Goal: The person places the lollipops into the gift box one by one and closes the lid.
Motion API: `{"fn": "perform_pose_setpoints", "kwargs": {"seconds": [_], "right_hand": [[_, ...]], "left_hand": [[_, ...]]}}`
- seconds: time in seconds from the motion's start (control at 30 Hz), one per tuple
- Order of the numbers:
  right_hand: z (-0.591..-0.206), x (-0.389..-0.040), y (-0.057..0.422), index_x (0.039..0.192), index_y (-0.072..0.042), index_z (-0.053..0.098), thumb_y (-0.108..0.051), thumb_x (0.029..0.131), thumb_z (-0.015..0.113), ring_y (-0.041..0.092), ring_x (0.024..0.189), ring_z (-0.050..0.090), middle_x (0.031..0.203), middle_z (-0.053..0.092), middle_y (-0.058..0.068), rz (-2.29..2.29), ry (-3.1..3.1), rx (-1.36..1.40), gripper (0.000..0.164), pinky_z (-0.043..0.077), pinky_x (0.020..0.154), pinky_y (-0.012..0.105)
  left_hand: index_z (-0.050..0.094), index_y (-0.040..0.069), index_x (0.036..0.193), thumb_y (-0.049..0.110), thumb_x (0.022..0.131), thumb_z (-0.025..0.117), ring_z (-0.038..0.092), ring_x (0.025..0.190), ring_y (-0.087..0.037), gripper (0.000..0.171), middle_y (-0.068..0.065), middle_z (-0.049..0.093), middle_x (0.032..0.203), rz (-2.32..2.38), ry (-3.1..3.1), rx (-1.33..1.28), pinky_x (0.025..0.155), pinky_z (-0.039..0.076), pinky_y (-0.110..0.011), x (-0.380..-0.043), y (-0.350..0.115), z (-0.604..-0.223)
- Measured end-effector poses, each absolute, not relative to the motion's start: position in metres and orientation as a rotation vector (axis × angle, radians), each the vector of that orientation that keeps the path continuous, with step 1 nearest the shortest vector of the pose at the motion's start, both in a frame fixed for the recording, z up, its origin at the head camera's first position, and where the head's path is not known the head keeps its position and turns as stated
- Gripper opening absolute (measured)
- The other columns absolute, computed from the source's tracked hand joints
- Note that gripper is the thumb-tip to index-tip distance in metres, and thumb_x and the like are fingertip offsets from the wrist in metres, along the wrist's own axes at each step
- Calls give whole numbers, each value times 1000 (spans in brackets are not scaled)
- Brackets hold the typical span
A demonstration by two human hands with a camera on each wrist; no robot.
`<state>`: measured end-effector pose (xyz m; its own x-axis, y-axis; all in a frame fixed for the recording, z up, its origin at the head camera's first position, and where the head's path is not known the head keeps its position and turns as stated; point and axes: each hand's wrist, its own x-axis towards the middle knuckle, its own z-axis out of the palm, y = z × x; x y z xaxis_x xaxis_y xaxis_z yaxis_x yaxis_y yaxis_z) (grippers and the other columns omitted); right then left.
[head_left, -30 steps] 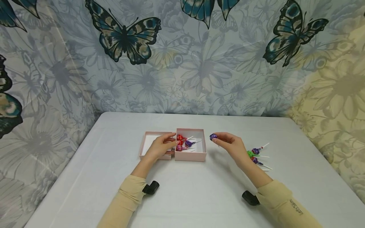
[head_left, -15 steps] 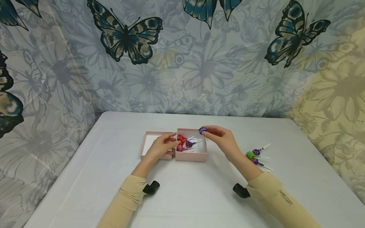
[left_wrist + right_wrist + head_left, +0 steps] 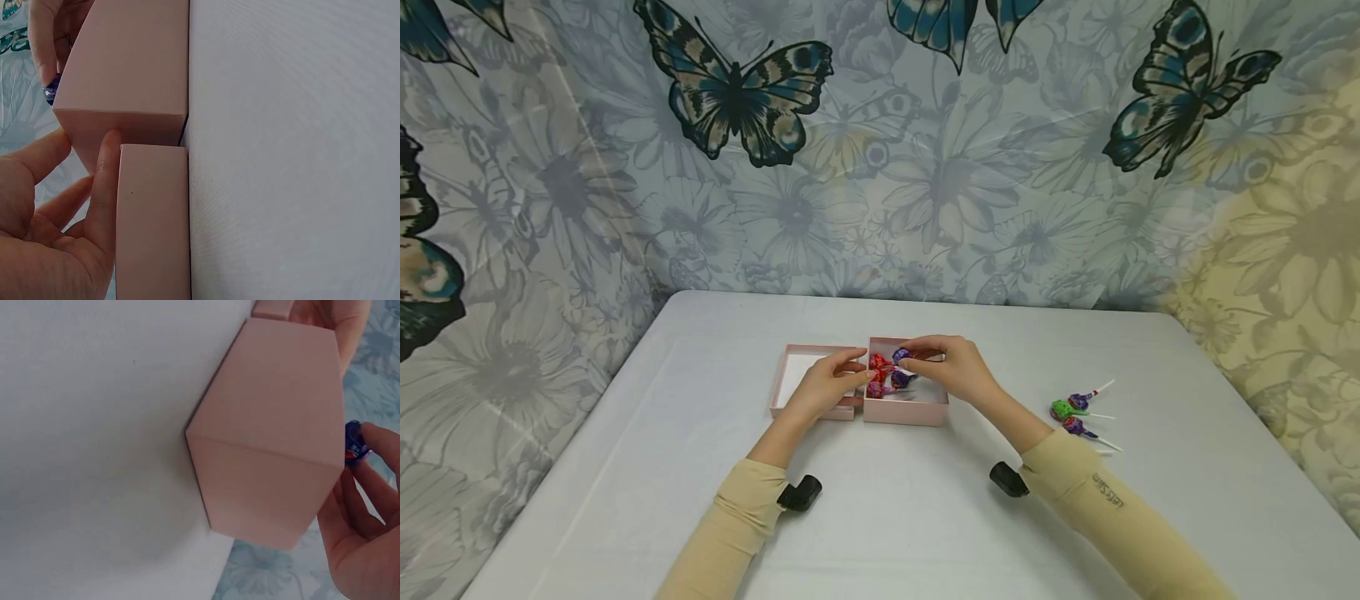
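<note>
1. The relation that matters is height: the purple lollipop (image 3: 901, 356) sits over the far half of the open pink box (image 3: 906, 412), and both wrist views show its wrapped head about level with the box's rim, not down at its floor.
2. The right hand (image 3: 951, 364) holds it, reaching in over the box's right wall; thumb and fingers are pinched narrow on the candy. This hand is the nearer one.
3. The stick is hidden, so I cannot tell the lollipop's long axis.
4. It looks round and small, in glossy purple-blue foil with a reddish patch.
5. Left of the box, the left hand (image 3: 827, 383) reaches across the shallow lid (image 3: 815, 414), its fingers loosely spread, tips against the box's left wall, pinching no candy.
6. Inside the box, red lollipops (image 3: 878, 362) lie by the left wall, beside a dark purple one (image 3: 901, 380).
7. Well right of the box, a green lollipop (image 3: 1063, 409) lies on the worktop (image 3: 850, 517) among purple-wrapped ones (image 3: 1075, 427).
</note>
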<state>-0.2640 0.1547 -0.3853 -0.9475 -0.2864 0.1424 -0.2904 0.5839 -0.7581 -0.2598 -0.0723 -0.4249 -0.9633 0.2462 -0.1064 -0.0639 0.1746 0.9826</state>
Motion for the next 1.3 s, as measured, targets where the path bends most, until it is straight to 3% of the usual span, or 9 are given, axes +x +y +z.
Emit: {"fn": "perform_pose_setpoints", "kwargs": {"seconds": [0.27, 0.57, 0.87, 1.3], "right_hand": [[-392, -275, 143, 112, -4, 72, -17, 90, 73, 20, 91, 66, 104, 71, 8, 964, -2859, 703, 26, 59, 81, 36], [-397, -281, 135, 109, -4, 73, -14, 90, 72, 17, 79, 63, 97, 72, 9, 736, -2892, 727, 22, 56, 71, 34], [-400, -286, 132, 104, -3, 74, -10, 91, 69, 20, 86, 66, 97, 72, 9, 658, -2897, 728, 15, 57, 77, 36], [-401, -287, 130, 101, -3, 73, -8, 89, 72, 18, 82, 63, 94, 70, 9, 647, -2888, 750, 13, 57, 76, 34]], "left_hand": [[50, 11, 143, 20, 94, 68, 62, 109, -30, 52, -16, 58, 127, 1868, 2198, 198, 76, 61, -37, -260, -71, -426], [43, 2, 146, 14, 97, 63, 59, 113, -38, 54, -23, 55, 130, 1819, 2205, 202, 78, 60, -41, -258, -70, -419], [49, 10, 143, 19, 94, 68, 63, 108, -29, 53, -16, 58, 128, 1875, 2189, 190, 75, 61, -37, -259, -72, -425], [52, 9, 141, 17, 93, 69, 63, 106, -27, 51, -15, 60, 125, 1896, 2191, 170, 73, 61, -35, -260, -72, -424]]}}
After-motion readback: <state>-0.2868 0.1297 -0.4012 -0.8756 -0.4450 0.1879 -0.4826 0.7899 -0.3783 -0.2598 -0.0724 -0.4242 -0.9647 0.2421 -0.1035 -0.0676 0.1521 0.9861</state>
